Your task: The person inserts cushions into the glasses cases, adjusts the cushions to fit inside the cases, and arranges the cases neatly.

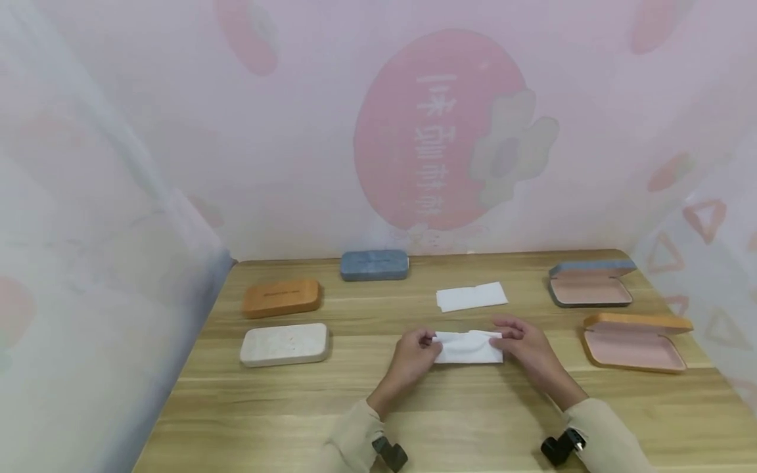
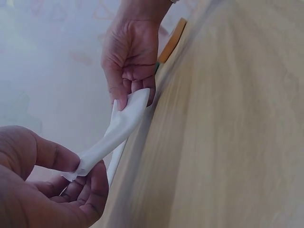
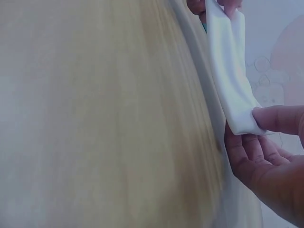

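Note:
Between my two hands is a folded white cloth, a flat strip that sags a little in the middle. My left hand pinches its left end between thumb and fingers, as the left wrist view shows with the cloth stretched across to the other hand. At the opposite end my right hand pinches the cloth, thumb on top and fingers beneath. Just beyond lies a second folded white cloth on the wooden table.
On the left lie a closed orange glasses case and a closed white one; a closed blue case sits by the back wall. To the right, a blue case and an orange case stand open with pink linings.

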The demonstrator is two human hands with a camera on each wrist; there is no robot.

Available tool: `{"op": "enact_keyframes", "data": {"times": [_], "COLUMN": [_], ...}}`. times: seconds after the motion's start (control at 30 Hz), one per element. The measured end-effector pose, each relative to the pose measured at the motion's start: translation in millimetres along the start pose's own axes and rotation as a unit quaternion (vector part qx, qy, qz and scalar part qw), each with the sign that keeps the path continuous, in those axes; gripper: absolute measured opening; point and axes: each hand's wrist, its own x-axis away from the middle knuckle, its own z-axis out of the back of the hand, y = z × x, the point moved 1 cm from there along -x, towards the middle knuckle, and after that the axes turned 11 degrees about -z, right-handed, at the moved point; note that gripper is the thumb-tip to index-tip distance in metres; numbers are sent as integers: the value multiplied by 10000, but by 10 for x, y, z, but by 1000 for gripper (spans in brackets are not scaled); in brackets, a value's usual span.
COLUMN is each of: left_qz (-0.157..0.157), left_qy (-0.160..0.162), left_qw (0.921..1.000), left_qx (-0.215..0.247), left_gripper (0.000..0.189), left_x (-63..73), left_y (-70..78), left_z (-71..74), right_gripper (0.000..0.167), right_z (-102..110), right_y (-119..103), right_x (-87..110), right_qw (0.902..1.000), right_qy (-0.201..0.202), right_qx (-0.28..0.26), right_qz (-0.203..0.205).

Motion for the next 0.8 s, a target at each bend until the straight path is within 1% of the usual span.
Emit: {"op": "enact_keyframes", "data": {"times": [0.13,0.23,0.37,0.5,0.57,0.73,0.8], "left_qz": [95,10,-84,21,93,217,236], "left_qy": [-138,-183,-254,-333,-380,-398,-368], "left_qw": [9998,9997,9991,9982,9976,9971,9968], "left_qx": [77,156,313,498,564,618,665], "left_gripper": [13,11,15,18,18,18,20], "left_x": [28,23,15,31,39,36,30], "left_y": [34,72,126,192,229,307,335], "left_z": [-138,-237,-391,-566,-645,-792,-845], "right_gripper": [56,59,63,66,63,36,30], "right_z": [134,246,409,564,640,823,895], "right_y": [89,143,202,276,311,368,383], "right_x": [77,118,164,233,277,375,398], "right_qw": [9998,9994,9990,9978,9962,9889,9859], "right_qy": [-20,-17,-80,-190,-230,-362,-418], "right_qx": [-167,-244,-287,-485,-694,-1355,-1553], "right_qz": [-145,-232,-324,-417,-464,-493,-458]}}
